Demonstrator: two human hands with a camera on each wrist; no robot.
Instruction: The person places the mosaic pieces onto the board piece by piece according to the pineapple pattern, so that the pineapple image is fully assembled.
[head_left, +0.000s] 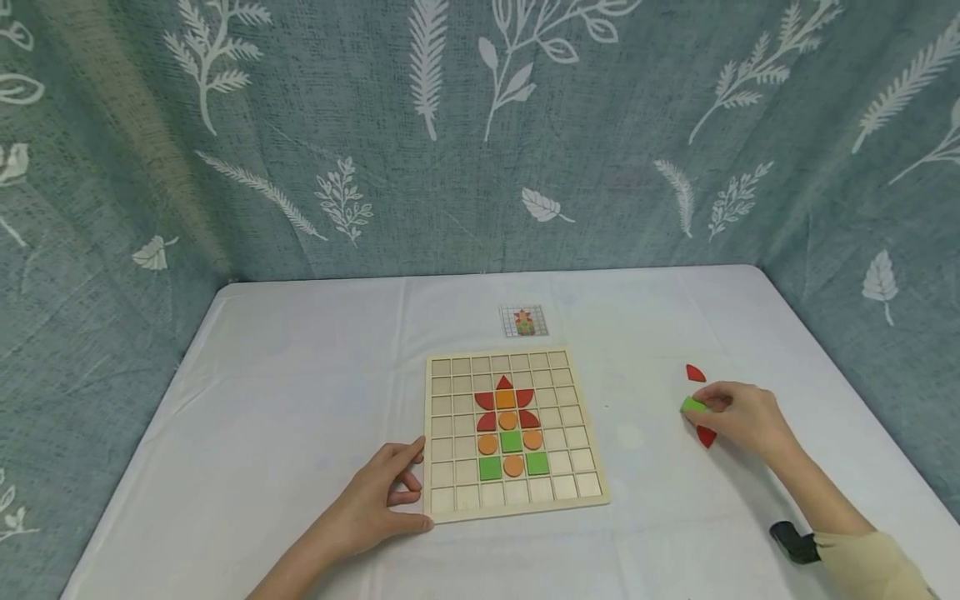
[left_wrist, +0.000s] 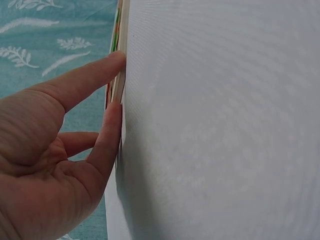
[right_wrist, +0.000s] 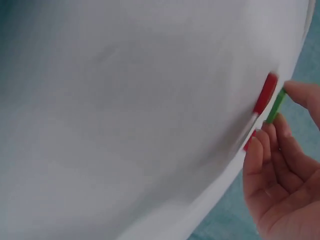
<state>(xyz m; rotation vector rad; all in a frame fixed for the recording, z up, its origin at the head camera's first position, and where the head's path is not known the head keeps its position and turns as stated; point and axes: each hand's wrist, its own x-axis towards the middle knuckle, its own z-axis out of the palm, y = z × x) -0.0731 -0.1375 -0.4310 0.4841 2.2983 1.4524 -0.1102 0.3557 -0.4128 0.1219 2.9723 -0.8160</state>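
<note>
My right hand (head_left: 746, 417) pinches a green square tile (head_left: 693, 405) between thumb and fingertips at the right of the table. In the right wrist view the tile (right_wrist: 276, 106) is seen edge-on, close to a red piece (right_wrist: 265, 93). One red quarter-round piece (head_left: 696, 372) lies beyond the hand, another red piece (head_left: 707, 437) just below the tile. My left hand (head_left: 367, 504) touches the left edge of a wooden grid board (head_left: 517, 509), its fingers spread along the side and its thumb at the near corner. Red, orange and green tiles form a figure on the board.
Behind the board lies a small pattern card (head_left: 524, 321) with a similar coloured figure. A white cloth (head_left: 322, 358) covers the table. Patterned green curtains (head_left: 465, 208) hang at the back and sides. A black band-like object (head_left: 795, 542) sits by the right wrist.
</note>
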